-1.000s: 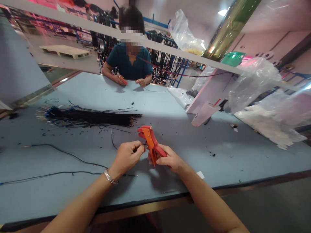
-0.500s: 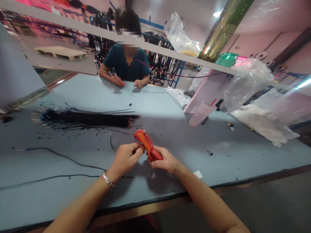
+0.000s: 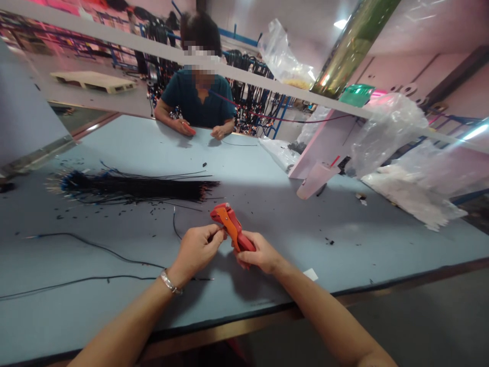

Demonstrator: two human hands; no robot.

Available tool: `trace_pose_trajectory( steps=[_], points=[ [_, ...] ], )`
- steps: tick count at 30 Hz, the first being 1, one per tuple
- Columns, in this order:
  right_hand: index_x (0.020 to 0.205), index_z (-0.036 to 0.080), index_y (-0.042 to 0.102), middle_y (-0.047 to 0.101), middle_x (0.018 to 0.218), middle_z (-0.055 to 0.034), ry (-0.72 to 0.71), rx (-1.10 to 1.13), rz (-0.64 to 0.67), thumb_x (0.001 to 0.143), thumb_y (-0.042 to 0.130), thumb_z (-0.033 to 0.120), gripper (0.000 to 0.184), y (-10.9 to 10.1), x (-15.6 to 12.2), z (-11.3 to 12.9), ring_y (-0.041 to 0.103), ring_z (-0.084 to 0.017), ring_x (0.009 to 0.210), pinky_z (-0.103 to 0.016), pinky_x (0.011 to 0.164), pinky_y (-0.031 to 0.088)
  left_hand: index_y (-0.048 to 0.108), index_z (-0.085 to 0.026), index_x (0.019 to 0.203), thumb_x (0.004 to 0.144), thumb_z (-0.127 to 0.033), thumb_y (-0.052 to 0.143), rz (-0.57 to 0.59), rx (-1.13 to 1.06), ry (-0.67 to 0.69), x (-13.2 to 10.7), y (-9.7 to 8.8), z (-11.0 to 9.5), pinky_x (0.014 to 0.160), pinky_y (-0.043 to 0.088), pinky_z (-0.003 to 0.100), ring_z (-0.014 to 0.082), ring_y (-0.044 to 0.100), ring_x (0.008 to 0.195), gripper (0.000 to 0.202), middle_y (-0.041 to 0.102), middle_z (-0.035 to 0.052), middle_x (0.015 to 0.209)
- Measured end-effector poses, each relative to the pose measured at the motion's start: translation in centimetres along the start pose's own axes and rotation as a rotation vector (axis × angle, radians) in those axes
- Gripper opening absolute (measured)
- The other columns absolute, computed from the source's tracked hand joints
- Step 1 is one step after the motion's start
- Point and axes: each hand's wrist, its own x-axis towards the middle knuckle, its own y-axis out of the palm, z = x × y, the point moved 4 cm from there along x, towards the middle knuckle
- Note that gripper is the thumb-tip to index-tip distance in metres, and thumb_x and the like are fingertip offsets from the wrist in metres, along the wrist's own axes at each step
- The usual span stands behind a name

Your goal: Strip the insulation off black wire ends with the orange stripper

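Observation:
In the head view my right hand [image 3: 261,254] is wrapped round the handles of a red and orange wire stripper [image 3: 231,226], whose head points up and to the left. My left hand [image 3: 199,251] pinches a thin black wire [image 3: 174,223] beside the stripper's jaws. One end of that wire shows behind the hand; the end near the jaws is mostly hidden by fingers and tool. Left of my hands, a large bundle of black wires [image 3: 164,188] lies on the table, with blue terminals gathered at its left end.
Two loose black wires, an upper one [image 3: 95,244] and a lower one [image 3: 76,283], lie on the grey table [image 3: 324,275]. Black scraps are scattered about. A white cup [image 3: 317,181] stands near plastic bags [image 3: 412,188]. A co-worker [image 3: 196,102] sits across, holding a red tool.
The stripper has turned slightly in my right hand, and its handles look closer together. My left hand stays in nearly the same place.

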Motion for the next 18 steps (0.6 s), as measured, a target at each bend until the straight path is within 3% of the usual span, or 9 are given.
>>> trace_pose_trajectory(
  steps=[4,8,12,15,18],
  points=[
    [0.079,0.018,0.05,0.051,0.056,0.0059,0.015,-0.014,-0.038,0.065,0.061,0.02,0.017,0.0,0.1,-0.1,0.044,-0.008,0.042,-0.019,0.04,0.036,0.059,-0.016,0.057,0.082,-0.038,0.04,-0.002,0.038,-0.013,0.1,0.1,0.1,0.052,0.032,0.021,0.0101,0.045,0.051,0.039,0.051,-0.0029,0.049],
    [0.074,0.018,0.049,0.049,0.051,0.0065,0.058,0.055,-0.063,0.064,0.062,0.02,0.016,0.0,0.6,-0.9,0.043,-0.008,0.04,-0.019,0.038,0.034,0.068,-0.018,0.073,0.085,-0.038,0.038,-0.046,0.07,-0.044,0.0,0.4,0.2,0.059,0.038,0.022,0.0135,0.056,0.059,0.038,0.066,0.0003,0.062],
    [0.073,0.018,0.048,0.046,0.052,0.0077,0.098,0.285,-0.132,0.057,0.062,0.014,0.021,-1.1,1.3,-1.5,0.038,-0.006,0.037,-0.018,0.035,0.029,0.071,-0.02,0.082,0.087,-0.039,0.04,-0.11,0.153,-0.066,-0.4,0.0,0.4,0.061,0.039,0.024,0.016,0.063,0.064,0.037,0.072,0.0034,0.071],
    [0.076,0.019,0.047,0.042,0.052,0.0094,0.098,0.437,-0.195,0.056,0.058,0.013,0.024,-2.5,1.4,-1.4,0.031,-0.005,0.037,-0.018,0.038,0.027,0.071,-0.021,0.086,0.086,-0.042,0.041,-0.223,0.171,-0.063,-0.4,-1.2,1.0,0.06,0.04,0.024,0.0163,0.064,0.064,0.037,0.073,0.003,0.072],
    [0.083,0.018,0.05,0.049,0.059,0.0059,0.081,0.472,-0.126,0.055,0.057,0.013,0.029,-3.1,1.3,-1.1,0.041,-0.008,0.044,-0.022,0.045,0.035,0.071,-0.02,0.084,0.084,-0.044,0.041,-0.239,0.15,-0.106,0.1,-1.7,2.1,0.061,0.041,0.024,0.0185,0.066,0.068,0.039,0.075,0.0039,0.076]
  ],
)
